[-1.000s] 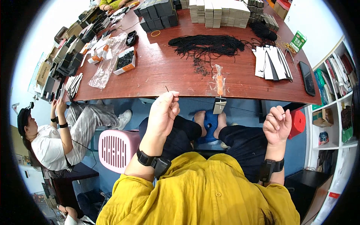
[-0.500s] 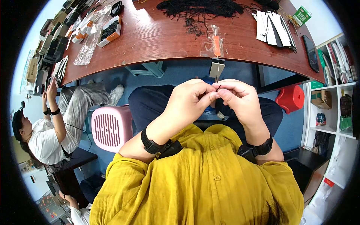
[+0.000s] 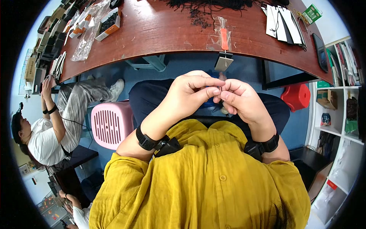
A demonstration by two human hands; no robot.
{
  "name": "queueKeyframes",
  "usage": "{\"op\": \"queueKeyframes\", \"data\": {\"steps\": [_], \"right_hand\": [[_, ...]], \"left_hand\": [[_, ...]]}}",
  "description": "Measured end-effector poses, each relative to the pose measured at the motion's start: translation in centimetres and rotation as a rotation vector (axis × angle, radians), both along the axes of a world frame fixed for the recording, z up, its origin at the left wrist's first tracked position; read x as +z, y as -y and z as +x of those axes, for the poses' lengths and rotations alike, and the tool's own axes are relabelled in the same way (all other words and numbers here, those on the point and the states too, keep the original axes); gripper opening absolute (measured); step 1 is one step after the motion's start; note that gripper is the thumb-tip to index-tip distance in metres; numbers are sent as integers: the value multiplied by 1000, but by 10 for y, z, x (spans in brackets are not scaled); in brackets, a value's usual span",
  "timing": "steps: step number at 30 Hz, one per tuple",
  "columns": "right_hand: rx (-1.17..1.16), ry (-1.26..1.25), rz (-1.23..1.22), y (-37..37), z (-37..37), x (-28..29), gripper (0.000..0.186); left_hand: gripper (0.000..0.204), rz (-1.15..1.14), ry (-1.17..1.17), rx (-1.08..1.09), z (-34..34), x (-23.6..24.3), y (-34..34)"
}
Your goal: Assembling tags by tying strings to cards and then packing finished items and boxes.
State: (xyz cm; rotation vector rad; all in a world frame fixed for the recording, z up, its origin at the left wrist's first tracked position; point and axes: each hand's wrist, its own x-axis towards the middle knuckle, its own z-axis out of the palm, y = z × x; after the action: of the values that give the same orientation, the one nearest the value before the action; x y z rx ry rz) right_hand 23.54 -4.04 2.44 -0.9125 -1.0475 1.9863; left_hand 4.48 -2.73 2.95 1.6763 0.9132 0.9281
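My left hand (image 3: 190,93) and my right hand (image 3: 241,102) meet over my lap, below the table edge. Their fingertips pinch together on a small thin piece (image 3: 217,91), mostly hidden by the fingers; I cannot tell its kind. Both wrists wear black bands. Just beyond the hands, a clear plastic bag with an orange-handled item (image 3: 223,35) lies on the brown table (image 3: 164,34). A grey card (image 3: 223,61) hangs over the table's front edge. A heap of black cords (image 3: 213,5) lies farther back.
A pink slotted basket (image 3: 112,124) stands at my left knee and a red stool (image 3: 297,95) to the right. Another person (image 3: 47,133) sits at the left. A box of black parts (image 3: 108,23), stacked cards (image 3: 284,24) and shelves (image 3: 337,91) are around.
A second ago my hands were apart, the left raised near the table edge. They came together over my lap, and the view tilted downward; they now stay pinched together.
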Motion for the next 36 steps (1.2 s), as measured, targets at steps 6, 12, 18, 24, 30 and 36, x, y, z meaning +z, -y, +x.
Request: {"op": "queueKeyframes", "data": {"steps": [6,12,18,24,30,36], "right_hand": [[121,-79,-79,-1,2,-1,7],[101,-124,-145,1,4,-2,7],[50,-41,-48,4,3,-5,9],[-75,86,173,3,3,-6,8],[-90,-7,96,2,15,-6,12],[-121,4,78,2,18,-8,12]], "left_hand": [[15,-95,-99,-28,-3,5,0],[4,-149,-169,-25,-2,7,-1],[3,-167,30,29,6,1,2],[8,-347,161,12,14,3,-2],[18,-167,-122,132,13,3,-17],[20,-93,-95,37,18,0,-11]]}}
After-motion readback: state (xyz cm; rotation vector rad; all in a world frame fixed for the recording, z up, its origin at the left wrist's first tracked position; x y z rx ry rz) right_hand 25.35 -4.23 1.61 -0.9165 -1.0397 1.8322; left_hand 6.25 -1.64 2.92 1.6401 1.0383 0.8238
